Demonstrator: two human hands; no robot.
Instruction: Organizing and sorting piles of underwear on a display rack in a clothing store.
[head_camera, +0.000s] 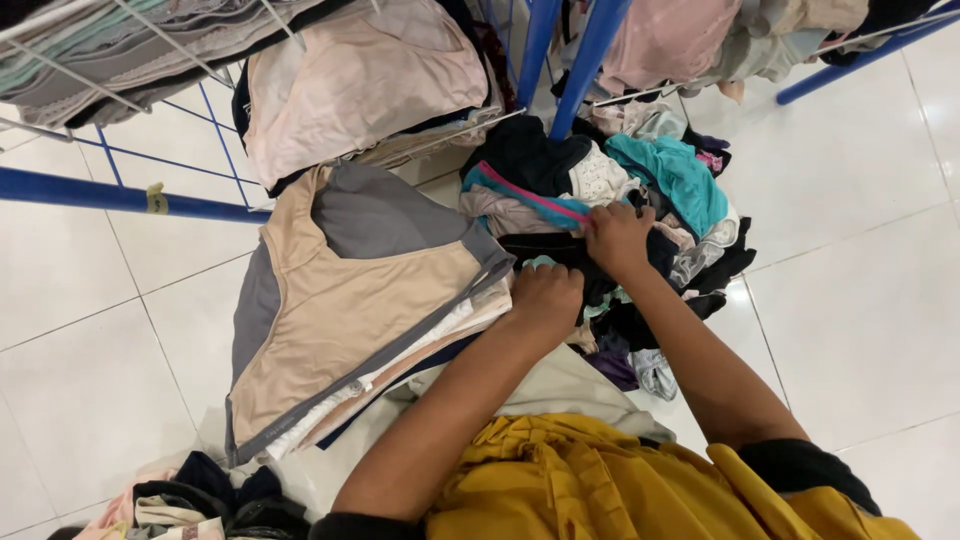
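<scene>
1. While both arms reach forward over a yellow garment (600, 480), the right hand (618, 238) sits on the heap of mixed clothes (640, 200), its fingers curled and pinching a dark piece of cloth (560, 248) at the heap's near-left edge.
2. Just nearer than the right hand and almost touching it, the left hand (545, 297) is closed in a loose fist; it presses on the same dark cloth where the heap meets the folded stack (350, 300). What its fingertips grip is hidden underneath.
3. Black, teal, white and grey pieces make up the heap, with one pink-and-blue band (530, 198) lying across its left side, just beyond the right hand.
4. Left of the heap and touching it lies the folded stack, its top piece beige with grey panels, with white and dark layers showing at its near edge.
5. Beyond the heap stand the blue legs of a drying rack (590, 50), hung with pale garments (360, 70).
6. Right of the heap the white tiled floor (860, 300) lies open; left of the stack a blue rack bar (100, 192) crosses the tiles.
7. Well nearer than the stack, at the lower left, sits a second small pile (200, 500).
</scene>
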